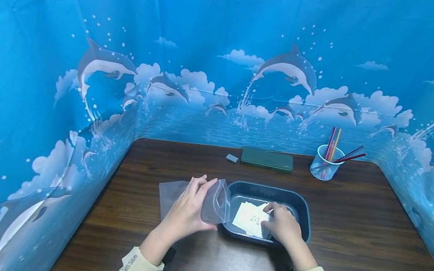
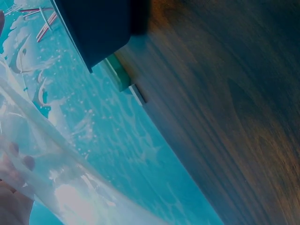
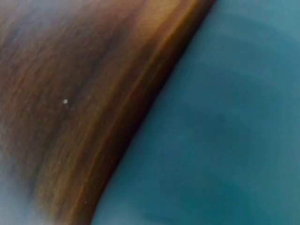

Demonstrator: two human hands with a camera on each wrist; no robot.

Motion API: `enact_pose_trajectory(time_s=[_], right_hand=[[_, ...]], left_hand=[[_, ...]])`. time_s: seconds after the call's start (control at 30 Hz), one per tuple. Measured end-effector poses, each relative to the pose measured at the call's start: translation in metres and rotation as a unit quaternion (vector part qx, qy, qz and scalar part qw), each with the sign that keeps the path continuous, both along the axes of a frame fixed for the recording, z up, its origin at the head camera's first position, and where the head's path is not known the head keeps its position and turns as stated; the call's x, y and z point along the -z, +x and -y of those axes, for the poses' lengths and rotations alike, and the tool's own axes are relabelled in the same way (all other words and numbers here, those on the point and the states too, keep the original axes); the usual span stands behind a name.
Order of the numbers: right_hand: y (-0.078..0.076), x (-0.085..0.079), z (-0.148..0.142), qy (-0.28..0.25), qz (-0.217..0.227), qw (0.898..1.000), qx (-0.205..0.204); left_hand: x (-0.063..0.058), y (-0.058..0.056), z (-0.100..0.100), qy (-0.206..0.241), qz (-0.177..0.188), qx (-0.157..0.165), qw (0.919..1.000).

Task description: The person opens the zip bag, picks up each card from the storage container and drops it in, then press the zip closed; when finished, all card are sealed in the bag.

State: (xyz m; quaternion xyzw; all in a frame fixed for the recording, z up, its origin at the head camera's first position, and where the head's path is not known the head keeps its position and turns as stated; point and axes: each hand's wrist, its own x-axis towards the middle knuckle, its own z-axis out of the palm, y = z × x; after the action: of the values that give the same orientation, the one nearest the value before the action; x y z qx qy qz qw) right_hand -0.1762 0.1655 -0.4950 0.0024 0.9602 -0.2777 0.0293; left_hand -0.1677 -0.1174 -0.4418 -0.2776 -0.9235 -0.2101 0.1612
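Note:
In the head view my left hand [image 1: 188,205] grips a clear plastic bag [image 1: 216,202], its mouth spread toward the tray. The same bag [image 2: 70,164] crosses the left wrist view, with fingers showing through it. My right hand [image 1: 282,224] is inside the dark blue tray [image 1: 267,189], thumb and fingers pinching the right side of some white cards [image 1: 247,217]. The top card bears a small line drawing, and the cards lie slightly fanned. The right wrist view shows no hand, only wood and a blurred blue-green surface.
Behind the tray a green case [image 1: 266,160] and a small grey-blue eraser-like block [image 1: 232,158] lie on the brown wooden table [image 1: 354,217]. A light-blue cup [image 1: 325,166] of pencils stands at the back right. A dolphin-print curtain [image 1: 215,25] surrounds the table.

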Motion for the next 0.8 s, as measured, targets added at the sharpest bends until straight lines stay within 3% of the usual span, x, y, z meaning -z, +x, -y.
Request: enact_pose_trajectory(time_s=[0.23,0.57,0.8], right_hand=[[0.001,-0.003,-0.006,-0.057,-0.039,0.997,-0.018],[0.004,-0.008,-0.012,-0.097,-0.071,0.992,0.027],[0.007,-0.022,-0.017,-0.111,-0.132,0.985,0.028]], left_hand=[[0.000,-0.001,0.000,0.012,-0.006,0.002,0.9999],[-0.004,-0.003,-0.003,0.023,-0.008,0.013,0.9996],[-0.006,-0.005,-0.003,0.018,-0.010,0.008,0.9997]])
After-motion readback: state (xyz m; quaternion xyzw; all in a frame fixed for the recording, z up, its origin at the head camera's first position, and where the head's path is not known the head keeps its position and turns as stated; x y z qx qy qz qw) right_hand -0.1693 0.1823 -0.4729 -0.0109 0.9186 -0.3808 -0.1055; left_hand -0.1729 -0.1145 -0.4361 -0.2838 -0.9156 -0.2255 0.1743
